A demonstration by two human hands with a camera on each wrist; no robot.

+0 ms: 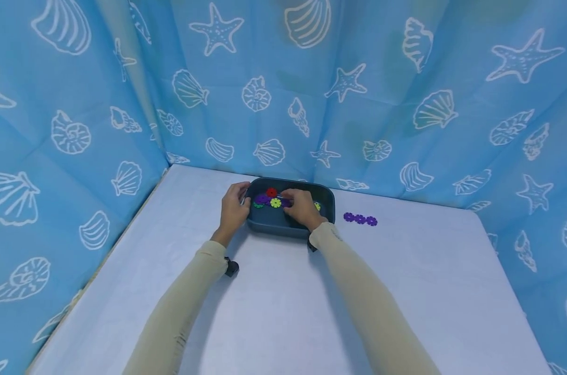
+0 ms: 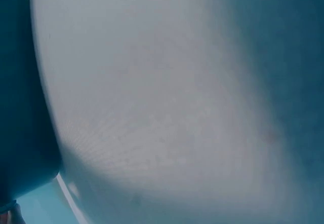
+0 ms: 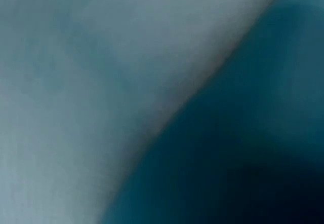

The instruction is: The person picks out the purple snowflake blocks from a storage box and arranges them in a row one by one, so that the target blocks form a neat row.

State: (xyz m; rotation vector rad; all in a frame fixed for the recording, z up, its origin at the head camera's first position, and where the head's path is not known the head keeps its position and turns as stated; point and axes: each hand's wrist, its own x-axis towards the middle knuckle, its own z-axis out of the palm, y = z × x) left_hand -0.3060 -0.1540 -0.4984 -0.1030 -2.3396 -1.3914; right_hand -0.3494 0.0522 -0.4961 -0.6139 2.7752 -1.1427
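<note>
A dark blue-grey plastic tray (image 1: 283,229) stands at the back of the table, holding notched flower-shaped discs. My left hand (image 1: 235,205) grips the tray's left end, thumb at the rim. Reaching inside over the right half, my right hand (image 1: 303,207) pinches a purple flower disc (image 1: 287,203) between thumb and fingers. Left of it lie a red disc (image 1: 271,192), a yellow disc (image 1: 276,202), another purple disc (image 1: 262,199) and a green disc (image 1: 258,205). More yellow shows past the right hand. In the left wrist view, the tray's dark side (image 2: 23,107) fills the left edge.
Three joined purple discs (image 1: 360,219) lie in a row on the white-covered table (image 1: 283,302), right of the tray. A blue curtain (image 1: 283,104) with white shell prints hangs right behind the tray and along both sides. The right wrist view is blurred.
</note>
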